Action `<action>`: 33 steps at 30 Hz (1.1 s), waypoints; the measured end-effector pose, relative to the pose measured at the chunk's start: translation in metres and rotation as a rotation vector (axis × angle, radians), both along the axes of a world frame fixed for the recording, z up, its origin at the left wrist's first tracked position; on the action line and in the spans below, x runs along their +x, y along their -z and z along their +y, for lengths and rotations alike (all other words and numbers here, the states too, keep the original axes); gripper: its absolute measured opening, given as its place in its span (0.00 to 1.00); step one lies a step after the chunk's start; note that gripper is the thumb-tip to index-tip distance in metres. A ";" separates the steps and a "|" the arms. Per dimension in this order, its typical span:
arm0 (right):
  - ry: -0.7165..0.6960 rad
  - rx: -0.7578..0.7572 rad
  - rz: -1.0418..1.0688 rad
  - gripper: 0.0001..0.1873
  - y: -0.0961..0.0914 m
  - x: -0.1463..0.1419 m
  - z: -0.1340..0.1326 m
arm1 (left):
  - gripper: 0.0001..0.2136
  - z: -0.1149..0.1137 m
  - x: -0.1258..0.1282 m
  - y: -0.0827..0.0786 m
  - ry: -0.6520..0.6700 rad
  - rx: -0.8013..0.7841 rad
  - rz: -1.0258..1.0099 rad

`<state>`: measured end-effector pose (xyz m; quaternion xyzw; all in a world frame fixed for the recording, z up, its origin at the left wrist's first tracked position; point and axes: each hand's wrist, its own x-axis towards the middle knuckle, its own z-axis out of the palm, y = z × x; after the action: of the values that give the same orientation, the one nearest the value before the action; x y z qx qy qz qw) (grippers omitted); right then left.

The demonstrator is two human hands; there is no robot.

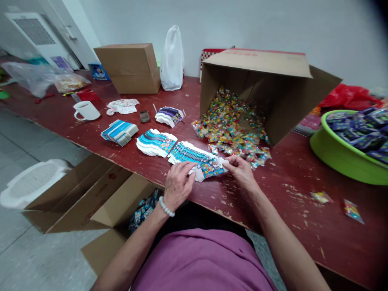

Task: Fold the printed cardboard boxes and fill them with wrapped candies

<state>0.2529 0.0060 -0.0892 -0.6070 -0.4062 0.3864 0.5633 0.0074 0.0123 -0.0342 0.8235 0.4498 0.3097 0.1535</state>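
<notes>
My left hand (179, 182), with a pale bead bracelet at the wrist, pinches the left end of a small blue printed carton (209, 169). At its other end the fingers of my right hand (241, 170) close on the white flap. The carton looks flattened, near the table's front edge. Just behind it lies a fanned row of blue flat cartons (189, 151), with another fanned stack (156, 142) to its left. Small wrapped candies (236, 137) spill from a cardboard box (281, 101) lying on its side, close beyond my right hand.
A green basin (339, 163) of dark packets stands right; two loose candy packets (353, 211) lie nearer. Behind are a closed carton (130, 68) and white bag (172, 60). A mug (87, 110) sits left. Below, an open box (121, 202) holds blue packs.
</notes>
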 end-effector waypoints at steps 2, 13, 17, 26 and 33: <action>-0.021 0.005 0.030 0.21 -0.001 -0.001 -0.002 | 0.16 0.013 0.017 0.002 -0.002 -0.024 0.070; -0.072 0.043 0.092 0.17 -0.027 0.009 -0.028 | 0.14 0.039 0.040 -0.003 0.047 -0.257 -0.143; -0.243 0.091 0.069 0.13 -0.060 0.003 -0.043 | 0.20 0.022 0.038 -0.028 0.457 -1.076 -0.452; -0.316 0.076 0.136 0.14 -0.087 -0.023 -0.056 | 0.26 -0.022 0.043 -0.018 0.744 -1.588 -0.686; -0.349 0.034 0.331 0.23 -0.083 -0.040 -0.078 | 0.25 -0.031 0.039 -0.022 0.650 -1.406 -0.809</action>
<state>0.2133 -0.0724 -0.0062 -0.4463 -0.4137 0.5651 0.5571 0.0461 -0.0186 -0.0124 0.4522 0.1904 0.1698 0.8546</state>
